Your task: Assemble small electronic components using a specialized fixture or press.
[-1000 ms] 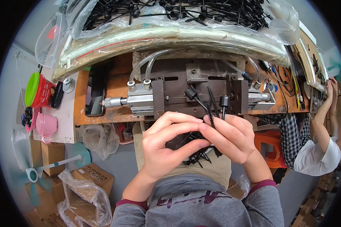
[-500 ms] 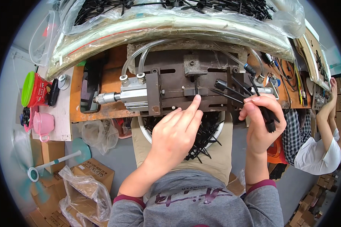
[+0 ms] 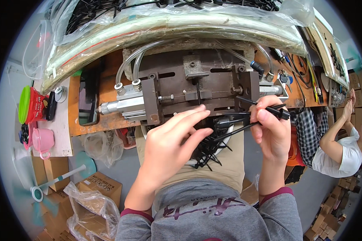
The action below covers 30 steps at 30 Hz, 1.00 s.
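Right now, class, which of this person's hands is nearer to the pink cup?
Left. The left hand is to the right of the pink cup; the right hand, holding black plastic parts, is farther off on that same side.

We see pale grey wall along left edge of frame. Grey floor shows below desk, whose worn orange-brown wooden top spans middle. Whitish side table stands just beside it, at left. Orange stool, right of centre, partly hidden. We note fan with teal base, lower left, near cardboard boxes; brown boxes pile at lower right. Light bright, even.
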Tool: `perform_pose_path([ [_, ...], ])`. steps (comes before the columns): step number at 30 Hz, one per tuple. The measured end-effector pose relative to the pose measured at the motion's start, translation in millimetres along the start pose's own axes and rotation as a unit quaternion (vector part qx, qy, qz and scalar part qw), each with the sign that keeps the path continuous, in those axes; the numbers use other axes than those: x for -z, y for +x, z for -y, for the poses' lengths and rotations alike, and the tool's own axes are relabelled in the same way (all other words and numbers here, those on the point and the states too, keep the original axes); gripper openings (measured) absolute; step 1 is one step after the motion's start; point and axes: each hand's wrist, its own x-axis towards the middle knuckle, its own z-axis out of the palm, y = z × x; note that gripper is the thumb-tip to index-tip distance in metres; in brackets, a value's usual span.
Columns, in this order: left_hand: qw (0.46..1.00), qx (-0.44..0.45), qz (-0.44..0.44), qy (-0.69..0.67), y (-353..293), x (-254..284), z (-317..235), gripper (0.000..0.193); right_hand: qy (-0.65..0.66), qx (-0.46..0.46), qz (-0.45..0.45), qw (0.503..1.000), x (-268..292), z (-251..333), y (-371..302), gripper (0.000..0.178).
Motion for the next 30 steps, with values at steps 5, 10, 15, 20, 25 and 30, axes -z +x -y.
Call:
perform_pose_path([
  [5, 0.969, 0.060, 0.027, -0.238, -1, 12, -14, 0.036, -0.003, -0.069, 0.045, 0.997, -12, -7, -2, 0.016],
  [10, 0.978, 0.032, 0.041, -0.203, -7, 24, -17, 0.032, 0.027, -0.059, 0.064, 0.996, -8, -5, 0, 0.013],
  [15, 0.975, 0.036, -0.003, -0.221, -19, 27, -12, 0.039, 0.000, 0.050, -0.035, 0.998, 7, -4, 1, 0.015],
  [20, 0.994, -0.046, -0.085, 0.047, -18, -5, 2, 0.032, -0.046, 0.156, -0.077, 0.984, -8, -14, -5, 0.018],
  [25, 0.962, -0.090, -0.062, 0.249, -14, -27, 13, 0.027, -0.073, 0.215, -0.083, 0.970, -12, -24, -8, 0.019],
  [30, 0.939, -0.134, -0.055, 0.313, -2, -26, 16, 0.019, -0.102, 0.238, -0.083, 0.962, -13, -26, -10, 0.020],
])
